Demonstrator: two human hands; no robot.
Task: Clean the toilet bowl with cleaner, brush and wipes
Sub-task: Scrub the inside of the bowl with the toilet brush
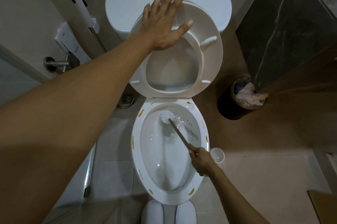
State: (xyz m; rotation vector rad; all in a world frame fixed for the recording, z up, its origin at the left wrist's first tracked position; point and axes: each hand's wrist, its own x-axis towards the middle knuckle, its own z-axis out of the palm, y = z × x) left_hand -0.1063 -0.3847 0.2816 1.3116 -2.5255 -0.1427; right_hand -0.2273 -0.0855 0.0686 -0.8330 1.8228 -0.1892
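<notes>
Right hand (199,161) grips the toilet brush (179,133) handle, bristle head angled up-left in the bowl (144,152); left hand (165,21), fingers spread, presses the raised seat (209,59).

Brush (166,116) in toilet bowl (135,143); raised seat (209,56) behind; bin (228,103) right; brush holder (217,155) beside bowl.

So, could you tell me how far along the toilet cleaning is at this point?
Done: the seat is up, held back by the open left hand. In hand: the right hand grips the brush, whose head is scrubbing inside the bowl. Left: yellow-brown streaks remain around the rim, so wiping looks undone; no wipes are visible.
</notes>
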